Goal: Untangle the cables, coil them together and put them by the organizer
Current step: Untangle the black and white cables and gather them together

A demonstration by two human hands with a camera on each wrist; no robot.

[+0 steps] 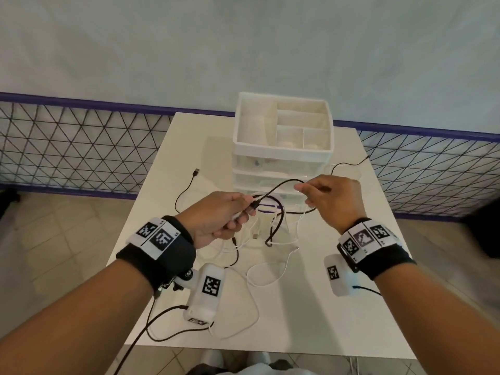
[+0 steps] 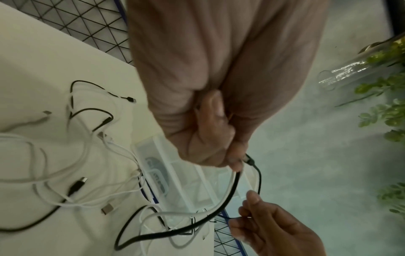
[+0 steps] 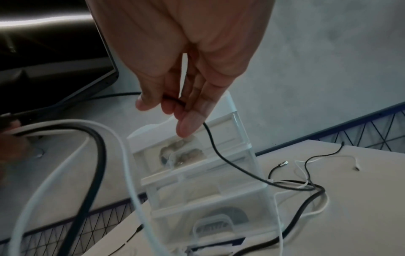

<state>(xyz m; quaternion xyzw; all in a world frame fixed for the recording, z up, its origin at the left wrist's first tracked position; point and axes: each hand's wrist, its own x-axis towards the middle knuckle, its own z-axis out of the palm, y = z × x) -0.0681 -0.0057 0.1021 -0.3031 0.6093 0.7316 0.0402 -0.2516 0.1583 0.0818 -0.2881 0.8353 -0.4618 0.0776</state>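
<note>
Both hands are raised above the white table (image 1: 167, 239), in front of the white drawer organizer (image 1: 281, 151). My left hand (image 1: 243, 209) grips a black plug together with a thick black cable (image 2: 221, 216) and a white cable (image 3: 129, 173). A thin black cable (image 1: 278, 185) arcs from that plug to my right hand (image 1: 305, 189), which pinches it between thumb and fingertips (image 3: 175, 107). Below the hands, a tangle of black and white cables (image 1: 270, 239) lies on the table, with several loose plugs.
The organizer (image 3: 241, 138) stands at the table's far edge, with small items in its clear drawers. A black mesh fence (image 1: 81, 147) runs behind the table. A loose black plug (image 1: 196, 173) lies at the left. A glass vase with greenery (image 2: 361, 69) sits beyond.
</note>
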